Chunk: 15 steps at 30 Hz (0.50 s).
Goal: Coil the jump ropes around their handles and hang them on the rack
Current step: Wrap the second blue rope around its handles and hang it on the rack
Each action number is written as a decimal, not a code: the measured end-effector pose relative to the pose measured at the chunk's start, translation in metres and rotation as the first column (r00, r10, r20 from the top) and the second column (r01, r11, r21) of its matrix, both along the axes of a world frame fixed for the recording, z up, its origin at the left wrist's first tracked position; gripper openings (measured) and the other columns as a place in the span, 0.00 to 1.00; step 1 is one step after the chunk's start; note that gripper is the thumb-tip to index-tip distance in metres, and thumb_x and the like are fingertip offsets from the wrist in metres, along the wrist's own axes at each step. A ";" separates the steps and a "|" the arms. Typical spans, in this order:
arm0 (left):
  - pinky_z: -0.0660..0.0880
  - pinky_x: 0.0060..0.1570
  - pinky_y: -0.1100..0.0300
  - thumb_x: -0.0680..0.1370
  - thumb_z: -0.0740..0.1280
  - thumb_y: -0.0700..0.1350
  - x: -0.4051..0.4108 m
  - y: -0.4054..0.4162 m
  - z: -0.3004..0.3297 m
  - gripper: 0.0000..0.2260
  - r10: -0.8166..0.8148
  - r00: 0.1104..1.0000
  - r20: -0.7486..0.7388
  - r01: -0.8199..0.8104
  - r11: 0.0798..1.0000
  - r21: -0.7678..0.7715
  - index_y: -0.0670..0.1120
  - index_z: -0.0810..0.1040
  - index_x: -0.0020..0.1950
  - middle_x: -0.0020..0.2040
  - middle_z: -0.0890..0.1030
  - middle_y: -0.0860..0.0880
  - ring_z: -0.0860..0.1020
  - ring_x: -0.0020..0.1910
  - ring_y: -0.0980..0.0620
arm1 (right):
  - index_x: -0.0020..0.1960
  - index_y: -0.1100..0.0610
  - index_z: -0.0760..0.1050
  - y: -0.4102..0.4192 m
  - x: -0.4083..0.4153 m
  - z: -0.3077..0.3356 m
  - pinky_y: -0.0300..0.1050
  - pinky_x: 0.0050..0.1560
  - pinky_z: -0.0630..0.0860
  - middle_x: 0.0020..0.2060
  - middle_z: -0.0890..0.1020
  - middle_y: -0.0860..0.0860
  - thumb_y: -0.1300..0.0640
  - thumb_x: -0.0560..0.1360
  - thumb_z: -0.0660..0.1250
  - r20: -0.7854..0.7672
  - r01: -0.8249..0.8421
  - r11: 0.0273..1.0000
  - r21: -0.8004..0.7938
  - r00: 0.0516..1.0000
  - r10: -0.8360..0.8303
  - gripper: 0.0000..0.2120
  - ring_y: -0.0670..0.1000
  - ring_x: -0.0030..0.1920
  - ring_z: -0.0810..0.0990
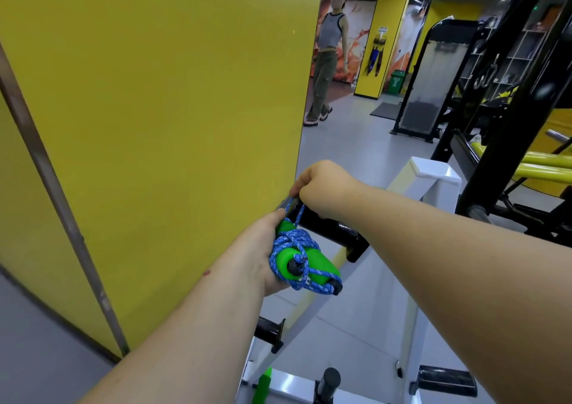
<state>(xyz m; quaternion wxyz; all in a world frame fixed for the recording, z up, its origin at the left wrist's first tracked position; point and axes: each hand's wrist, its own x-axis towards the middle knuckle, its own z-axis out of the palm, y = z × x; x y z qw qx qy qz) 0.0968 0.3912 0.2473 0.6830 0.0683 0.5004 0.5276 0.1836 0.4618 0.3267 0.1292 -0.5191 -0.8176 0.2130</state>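
My left hand (263, 249) grips a jump rope bundle: two green foam handles (312, 267) with blue braided rope (294, 242) coiled around them. A loop of that rope runs up to my right hand (322, 187), which pinches it at the end of a black peg (328, 227) on the white rack (430, 174). The loop lies over the peg's tip. Another green handle (263, 385) shows low on the rack.
A yellow pillar (170, 125) stands close on the left, almost touching the peg. More black pegs (269, 332) stick out lower on the rack. Black and yellow gym machines (510, 156) fill the right. A person (328, 54) walks in the background on the grey floor.
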 end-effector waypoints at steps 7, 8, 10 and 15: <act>0.79 0.22 0.47 0.82 0.66 0.60 0.010 -0.010 0.004 0.22 0.000 0.996 0.088 0.001 1.000 -0.009 0.40 0.78 0.52 0.34 0.85 0.39 0.83 0.26 0.40 | 0.58 0.61 0.82 -0.006 0.002 0.002 0.52 0.45 0.82 0.55 0.83 0.63 0.64 0.78 0.60 0.003 0.038 0.998 -0.056 0.999 -0.038 0.14 0.58 0.36 0.79; 0.79 0.21 0.47 0.82 0.65 0.60 0.012 -0.011 0.003 0.23 0.004 0.993 0.115 -0.003 1.000 -0.005 0.39 0.78 0.53 0.34 0.85 0.38 0.83 0.25 0.39 | 0.57 0.61 0.83 -0.007 0.002 0.003 0.54 0.46 0.83 0.55 0.83 0.62 0.63 0.78 0.61 -0.005 0.047 0.997 -0.067 0.999 -0.047 0.14 0.59 0.38 0.80; 0.79 0.22 0.48 0.83 0.62 0.61 0.017 -0.014 0.002 0.25 0.020 0.983 0.185 -0.023 1.000 0.011 0.38 0.79 0.53 0.35 0.85 0.37 0.83 0.26 0.39 | 0.56 0.59 0.83 -0.009 0.003 0.003 0.56 0.49 0.83 0.54 0.83 0.61 0.62 0.78 0.61 -0.006 0.047 0.996 -0.076 0.999 -0.048 0.13 0.60 0.40 0.81; 0.82 0.27 0.46 0.84 0.59 0.60 0.030 -0.010 -0.003 0.25 0.051 0.958 0.283 -0.065 0.997 0.040 0.38 0.81 0.56 0.40 0.86 0.37 0.85 0.30 0.38 | 0.61 0.60 0.81 -0.009 -0.001 0.004 0.53 0.47 0.82 0.57 0.83 0.61 0.62 0.79 0.60 0.018 0.101 0.991 -0.092 0.995 -0.100 0.15 0.59 0.39 0.79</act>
